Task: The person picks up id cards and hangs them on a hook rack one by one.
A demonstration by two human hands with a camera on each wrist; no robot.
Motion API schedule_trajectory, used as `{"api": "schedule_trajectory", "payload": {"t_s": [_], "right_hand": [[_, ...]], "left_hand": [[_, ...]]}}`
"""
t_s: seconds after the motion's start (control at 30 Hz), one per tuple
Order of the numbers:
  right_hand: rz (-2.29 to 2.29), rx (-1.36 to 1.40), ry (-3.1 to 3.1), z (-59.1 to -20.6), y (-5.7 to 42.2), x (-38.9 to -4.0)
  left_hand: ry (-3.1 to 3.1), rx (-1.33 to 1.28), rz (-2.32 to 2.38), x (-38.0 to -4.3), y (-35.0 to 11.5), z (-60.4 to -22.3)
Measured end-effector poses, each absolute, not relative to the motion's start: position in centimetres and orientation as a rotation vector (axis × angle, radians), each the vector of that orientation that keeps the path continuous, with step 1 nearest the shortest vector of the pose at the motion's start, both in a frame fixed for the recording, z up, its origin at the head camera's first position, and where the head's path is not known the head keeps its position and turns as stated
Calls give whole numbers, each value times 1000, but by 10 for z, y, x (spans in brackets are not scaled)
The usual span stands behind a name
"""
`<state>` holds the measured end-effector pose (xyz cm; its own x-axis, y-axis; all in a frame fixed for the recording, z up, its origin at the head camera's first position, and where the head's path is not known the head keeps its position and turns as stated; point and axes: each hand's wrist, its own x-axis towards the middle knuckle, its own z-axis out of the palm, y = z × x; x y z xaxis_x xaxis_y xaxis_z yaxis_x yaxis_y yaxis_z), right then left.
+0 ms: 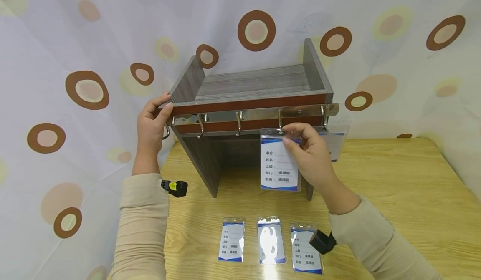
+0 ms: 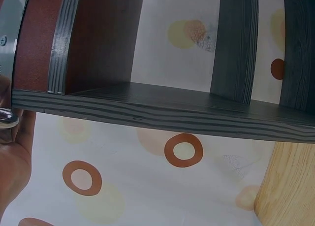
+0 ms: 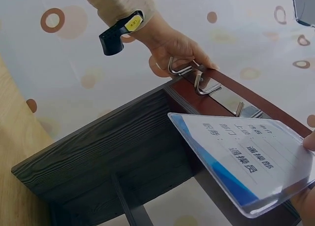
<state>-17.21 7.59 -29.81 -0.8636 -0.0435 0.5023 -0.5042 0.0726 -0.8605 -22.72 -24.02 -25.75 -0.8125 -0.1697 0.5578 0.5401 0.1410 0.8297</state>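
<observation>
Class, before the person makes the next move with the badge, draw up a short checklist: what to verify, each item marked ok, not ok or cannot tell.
1. Rack steadied: ok; the left hand grips its front left end.
2. Held badge secure: ok; the right hand pinches it near the top edge.
3. Badge lined up: ok; in the head view its top edge meets the fourth hook from the left.
4. Slot over the hook tip: cannot tell; fingers and clear plastic obscure it.
5. Table cleared of badges: not ok; a left badge, middle badge and right badge lie there.
</observation>
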Motion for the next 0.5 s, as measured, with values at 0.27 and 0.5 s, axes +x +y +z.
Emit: {"api": "schedule_trajectory", "payload": {"t_s": [0.27,0.5], "right_hand": [[1801,472,-2085,-297,76,-174],[1754,430,-2159,-297,76,-174]], "left_hand": [[-1879,-360,-1735,-227,-240,-258],[-1871,-361,-1747,-227,-241,-258]]}}
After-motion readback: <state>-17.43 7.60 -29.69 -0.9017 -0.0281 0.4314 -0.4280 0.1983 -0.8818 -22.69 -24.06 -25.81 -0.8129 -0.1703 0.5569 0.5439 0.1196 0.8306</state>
